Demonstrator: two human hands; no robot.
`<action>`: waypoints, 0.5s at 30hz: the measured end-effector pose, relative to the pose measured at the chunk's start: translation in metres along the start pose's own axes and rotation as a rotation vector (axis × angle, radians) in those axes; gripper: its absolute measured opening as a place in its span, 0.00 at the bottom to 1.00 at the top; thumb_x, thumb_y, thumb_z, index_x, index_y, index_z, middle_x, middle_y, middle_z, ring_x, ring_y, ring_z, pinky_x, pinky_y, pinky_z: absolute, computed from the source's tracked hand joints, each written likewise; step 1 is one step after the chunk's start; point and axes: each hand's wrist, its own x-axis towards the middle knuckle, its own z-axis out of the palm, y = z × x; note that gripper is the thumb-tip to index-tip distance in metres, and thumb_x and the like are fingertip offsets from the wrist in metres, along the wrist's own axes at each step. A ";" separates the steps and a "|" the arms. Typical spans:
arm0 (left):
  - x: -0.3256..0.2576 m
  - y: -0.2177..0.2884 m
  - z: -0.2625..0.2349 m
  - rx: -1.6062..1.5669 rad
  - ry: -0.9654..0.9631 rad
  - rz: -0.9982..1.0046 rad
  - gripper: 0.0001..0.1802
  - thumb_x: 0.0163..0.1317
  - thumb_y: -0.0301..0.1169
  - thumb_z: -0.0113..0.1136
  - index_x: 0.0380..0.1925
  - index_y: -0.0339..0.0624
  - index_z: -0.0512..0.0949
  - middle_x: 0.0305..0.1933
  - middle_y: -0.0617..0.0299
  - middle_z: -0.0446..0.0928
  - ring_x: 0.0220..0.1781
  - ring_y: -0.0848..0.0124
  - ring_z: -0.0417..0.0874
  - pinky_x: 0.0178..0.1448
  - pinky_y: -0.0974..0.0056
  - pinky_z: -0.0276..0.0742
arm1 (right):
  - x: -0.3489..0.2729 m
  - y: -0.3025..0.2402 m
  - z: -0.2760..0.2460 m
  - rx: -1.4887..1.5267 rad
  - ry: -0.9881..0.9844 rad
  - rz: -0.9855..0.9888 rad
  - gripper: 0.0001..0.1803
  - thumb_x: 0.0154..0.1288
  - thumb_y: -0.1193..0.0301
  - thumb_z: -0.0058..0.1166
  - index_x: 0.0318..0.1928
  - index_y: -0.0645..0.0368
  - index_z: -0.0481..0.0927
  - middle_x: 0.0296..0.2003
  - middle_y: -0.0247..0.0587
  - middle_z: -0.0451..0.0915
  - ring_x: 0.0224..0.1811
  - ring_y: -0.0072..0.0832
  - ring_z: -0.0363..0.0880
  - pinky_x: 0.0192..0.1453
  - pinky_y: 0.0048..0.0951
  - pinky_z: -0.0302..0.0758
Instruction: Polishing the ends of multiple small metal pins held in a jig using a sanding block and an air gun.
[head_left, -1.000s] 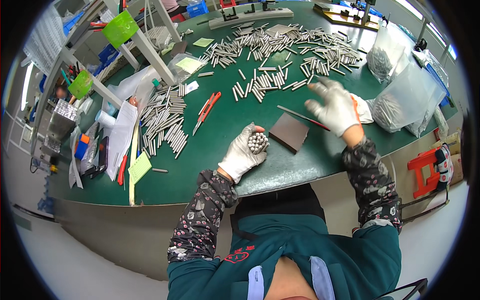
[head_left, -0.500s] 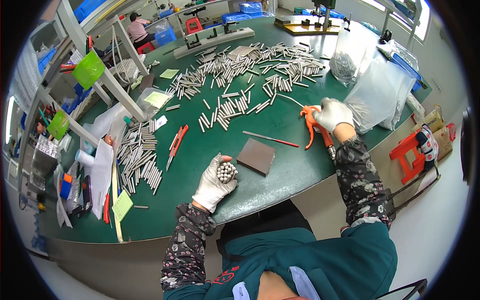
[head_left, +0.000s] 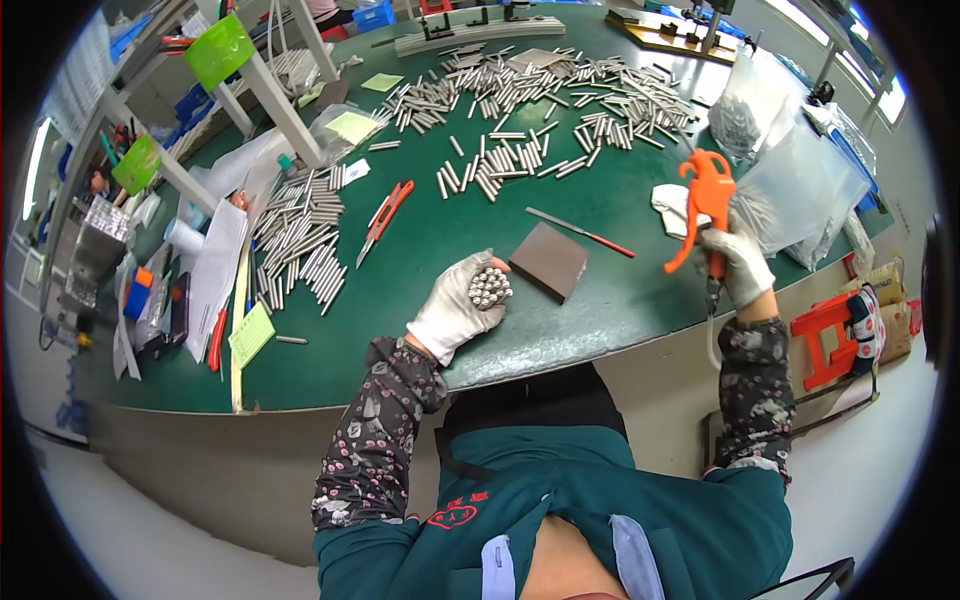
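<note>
Left hand: white-gloved left hand [head_left: 455,310] sits over the near edge of the green table [head_left: 420,250], palm up, grip curled tight around a bundle of metal rods [head_left: 489,288] standing on end, round tips showing.
Right hand: gloved right hand [head_left: 738,265] is up off the right edge of the table, grip wrapped around the handle of an orange air blow gun [head_left: 700,205], nozzle end pointing up and far.
Hose: a pale hose [head_left: 712,335] drops from the base of the gun, down past the table edge.
Between the hands: a dark square pad [head_left: 549,260] lies flat just right of the rod bundle, with a thin red-tipped rod [head_left: 580,231] lying just beyond it.
Far table: loose metal rods [head_left: 540,110] scattered in heaps across the far middle of the table.
Left table: another pile of rods [head_left: 305,235] laid roughly side by side, and a red utility knife [head_left: 384,218] just right of it.
Right table: clear plastic bags [head_left: 790,175] bunched at the right rim, a white cloth [head_left: 672,205] beside the gun.
Near left: yellow notes [head_left: 250,333] and papers along the left edge.
Body: teal apron [head_left: 600,500] and flowered sleeves [head_left: 375,430] fill the near foreground.
</note>
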 end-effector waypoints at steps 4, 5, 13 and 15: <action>-0.002 -0.007 -0.002 0.193 -0.031 0.272 0.35 0.41 0.18 0.63 0.53 0.41 0.64 0.36 0.67 0.72 0.36 0.78 0.73 0.43 0.72 0.72 | -0.053 -0.008 0.009 0.270 -0.370 0.186 0.27 0.43 0.65 0.59 0.43 0.69 0.69 0.22 0.42 0.73 0.12 0.23 0.68 0.14 0.19 0.65; -0.003 -0.007 -0.004 0.195 -0.024 0.267 0.35 0.41 0.18 0.63 0.53 0.41 0.64 0.36 0.67 0.72 0.36 0.78 0.73 0.43 0.72 0.72 | -0.065 -0.009 0.016 0.302 -0.409 0.259 0.30 0.41 0.64 0.62 0.44 0.70 0.70 0.22 0.42 0.74 0.12 0.24 0.68 0.14 0.19 0.65; 0.000 0.000 -0.001 0.372 -0.090 0.436 0.37 0.39 0.19 0.63 0.54 0.47 0.64 0.34 0.63 0.73 0.34 0.67 0.75 0.39 0.66 0.72 | -0.109 -0.002 0.007 -0.116 -0.679 0.871 0.25 0.38 0.73 0.68 0.41 0.66 0.76 0.30 0.44 0.81 0.13 0.15 0.66 0.15 0.15 0.62; 0.000 0.003 0.000 0.380 -0.082 0.479 0.36 0.39 0.19 0.63 0.53 0.48 0.64 0.33 0.62 0.74 0.34 0.63 0.76 0.39 0.64 0.73 | -0.120 0.004 0.004 -0.099 -0.724 0.873 0.15 0.45 0.70 0.64 0.36 0.60 0.79 0.18 0.33 0.76 0.12 0.12 0.65 0.15 0.15 0.61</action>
